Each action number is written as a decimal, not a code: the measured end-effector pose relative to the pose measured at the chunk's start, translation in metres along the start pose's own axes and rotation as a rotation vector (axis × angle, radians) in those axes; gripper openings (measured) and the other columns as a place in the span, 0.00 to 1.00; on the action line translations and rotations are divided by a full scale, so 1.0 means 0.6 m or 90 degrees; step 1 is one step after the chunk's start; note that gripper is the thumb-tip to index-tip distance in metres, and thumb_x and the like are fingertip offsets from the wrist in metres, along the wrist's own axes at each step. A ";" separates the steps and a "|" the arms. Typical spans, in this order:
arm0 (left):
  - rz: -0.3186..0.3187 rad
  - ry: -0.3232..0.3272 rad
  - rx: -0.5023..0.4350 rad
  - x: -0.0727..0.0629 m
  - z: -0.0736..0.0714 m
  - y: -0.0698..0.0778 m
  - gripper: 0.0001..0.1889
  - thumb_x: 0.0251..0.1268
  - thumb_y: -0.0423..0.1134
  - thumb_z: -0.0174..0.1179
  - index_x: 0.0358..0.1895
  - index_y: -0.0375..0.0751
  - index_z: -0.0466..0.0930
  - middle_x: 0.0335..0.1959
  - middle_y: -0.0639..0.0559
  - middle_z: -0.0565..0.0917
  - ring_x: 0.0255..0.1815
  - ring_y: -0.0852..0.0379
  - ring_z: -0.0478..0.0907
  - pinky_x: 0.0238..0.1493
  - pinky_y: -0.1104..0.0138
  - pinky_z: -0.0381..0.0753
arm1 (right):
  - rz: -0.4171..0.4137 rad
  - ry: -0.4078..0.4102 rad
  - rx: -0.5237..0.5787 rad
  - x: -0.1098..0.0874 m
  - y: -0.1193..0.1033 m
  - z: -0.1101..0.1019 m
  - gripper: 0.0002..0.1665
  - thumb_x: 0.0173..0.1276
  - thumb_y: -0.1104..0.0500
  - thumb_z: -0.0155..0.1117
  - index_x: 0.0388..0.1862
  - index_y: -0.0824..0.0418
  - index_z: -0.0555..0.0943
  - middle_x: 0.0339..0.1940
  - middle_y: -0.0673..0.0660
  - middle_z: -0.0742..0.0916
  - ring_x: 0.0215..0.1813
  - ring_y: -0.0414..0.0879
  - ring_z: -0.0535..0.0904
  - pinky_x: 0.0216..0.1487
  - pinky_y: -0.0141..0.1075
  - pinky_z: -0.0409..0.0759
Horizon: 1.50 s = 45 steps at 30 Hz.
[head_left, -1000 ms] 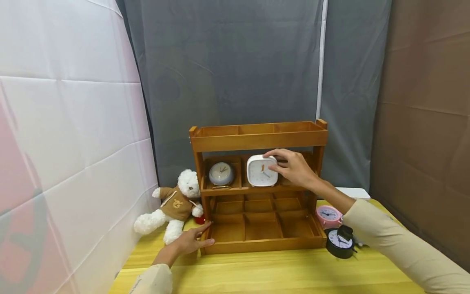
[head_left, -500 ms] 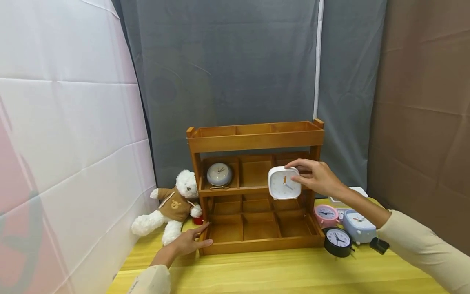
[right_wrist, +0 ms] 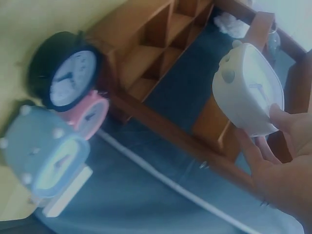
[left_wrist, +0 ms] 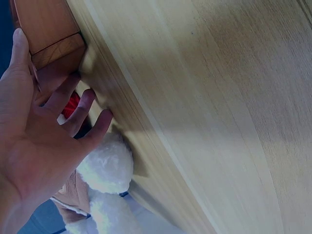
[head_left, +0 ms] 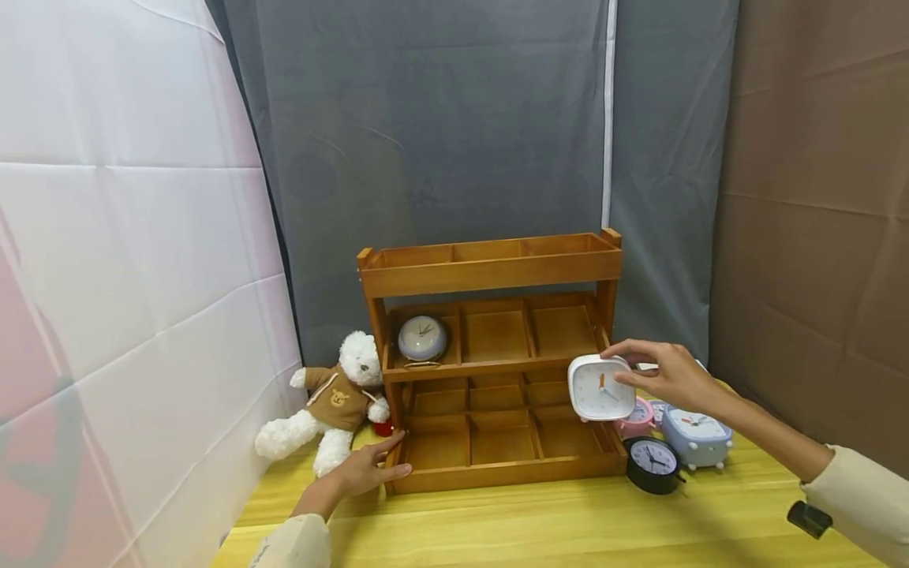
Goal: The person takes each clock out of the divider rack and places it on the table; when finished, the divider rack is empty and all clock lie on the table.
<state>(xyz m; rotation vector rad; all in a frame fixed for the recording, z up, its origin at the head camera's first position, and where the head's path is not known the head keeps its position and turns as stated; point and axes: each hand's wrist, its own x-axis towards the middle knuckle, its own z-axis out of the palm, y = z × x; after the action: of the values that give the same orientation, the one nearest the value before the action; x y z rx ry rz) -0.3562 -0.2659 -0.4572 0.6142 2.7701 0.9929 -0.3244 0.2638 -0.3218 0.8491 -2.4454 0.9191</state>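
A white square alarm clock (head_left: 592,398) with rounded corners is held up in front of the right end of the wooden shelf (head_left: 490,280). My right hand (head_left: 671,375) pinches it by its top right corner, thumb on the face and fingers behind. In the right wrist view the white clock (right_wrist: 239,92) shows its underside with small round feet. My left hand (head_left: 362,469) rests on the shelf's lower left corner, fingers spread, as the left wrist view shows with the hand (left_wrist: 44,141) beside the wood. A round grey-blue clock (head_left: 422,339) sits in the middle tier's left compartment.
Right of the shelf stand a black alarm clock (head_left: 652,465), a pink one (head_left: 637,418) and a blue square one (head_left: 696,438). A white teddy bear (head_left: 341,394) in a brown hoodie leans at the left, with a red object (head_left: 383,427) behind its paw.
My right hand has carried the white clock from the middle tier's centre compartment rightward, down and outward. The blue clock has come out from behind the arm. My left hand stays on the shelf corner.
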 end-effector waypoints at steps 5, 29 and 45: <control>0.001 0.003 0.003 -0.001 -0.001 -0.001 0.42 0.73 0.52 0.66 0.81 0.34 0.60 0.73 0.22 0.66 0.66 0.22 0.73 0.65 0.36 0.73 | -0.006 -0.007 -0.013 -0.040 0.021 -0.013 0.16 0.71 0.61 0.73 0.57 0.53 0.87 0.55 0.60 0.89 0.53 0.58 0.89 0.46 0.41 0.89; 0.019 0.000 -0.010 -0.003 0.003 0.001 0.41 0.74 0.50 0.66 0.79 0.30 0.60 0.72 0.20 0.66 0.65 0.19 0.72 0.66 0.35 0.72 | -0.044 -0.091 -0.006 -0.217 0.155 -0.068 0.21 0.63 0.69 0.76 0.54 0.55 0.87 0.50 0.38 0.89 0.49 0.28 0.84 0.44 0.20 0.81; 0.016 0.003 -0.009 -0.004 0.002 0.004 0.41 0.74 0.49 0.65 0.79 0.30 0.60 0.72 0.20 0.66 0.66 0.19 0.71 0.66 0.35 0.71 | -0.021 -0.147 0.127 -0.303 0.253 -0.058 0.26 0.68 0.76 0.66 0.60 0.55 0.85 0.55 0.35 0.87 0.52 0.28 0.83 0.42 0.24 0.83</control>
<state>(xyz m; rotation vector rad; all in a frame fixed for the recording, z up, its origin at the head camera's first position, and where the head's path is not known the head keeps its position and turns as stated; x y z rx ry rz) -0.3531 -0.2644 -0.4564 0.6462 2.7636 1.0202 -0.2850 0.4520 -0.4645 1.1165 -2.5524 1.1222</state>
